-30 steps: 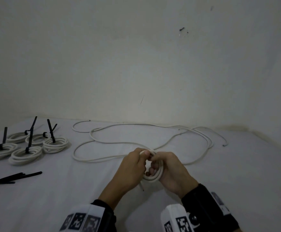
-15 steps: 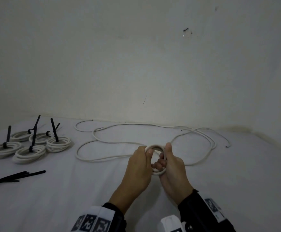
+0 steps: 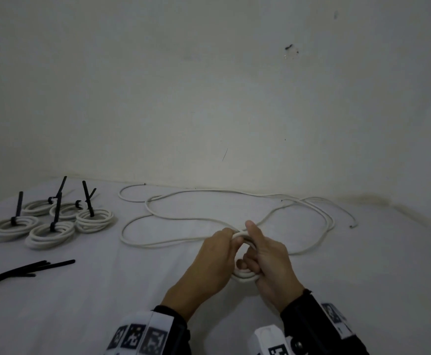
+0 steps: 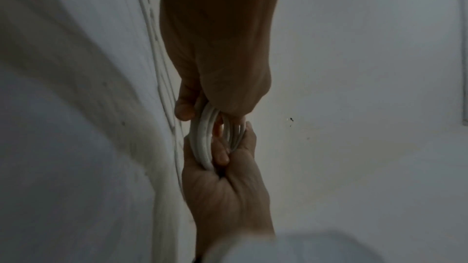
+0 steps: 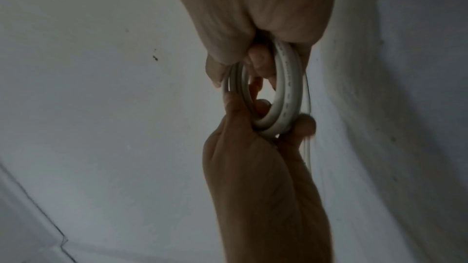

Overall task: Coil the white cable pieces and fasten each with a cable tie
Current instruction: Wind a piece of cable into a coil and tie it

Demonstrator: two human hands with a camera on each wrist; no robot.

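While both of our hands close on the small white coil [image 3: 243, 275], we hold it between them just above the white sheet [image 3: 132, 303]: our left hand [image 3: 215, 260] curls its fingers round the far-left arc, thumb on top, and our right hand [image 3: 268, 265] pinches the right side, fingers hooked through the ring's opening and thumb raised. From the right wrist view the coil [image 5: 283, 95] shows as a few stacked turns clamped between the two sets of fingers [image 5: 260, 63], and the left wrist view shows the same turns [image 4: 205, 139] edge-on, pressed into the palm. Our judgement is that the main risk lies right here: the turns are held only by finger pressure, so if either hand lets go to reach for a tie, the stiff cable could spring open and the loops slide apart. A second risk is the loose white cable [image 3: 209, 219] trailing from the coil across the sheet toward the wall [image 3: 209, 98]; it lies in wide, crossing bends and could snag or kink as we draw it in. Whether it is one piece or several we cannot tell. To the left, well apart from our hands, five finished coils [image 3: 52, 221] sit together, each cinched with a black tie whose tail stands up, and the spare black cable ties [image 3: 27, 269] lie nearer us at the left edge, a reach away from the grip.
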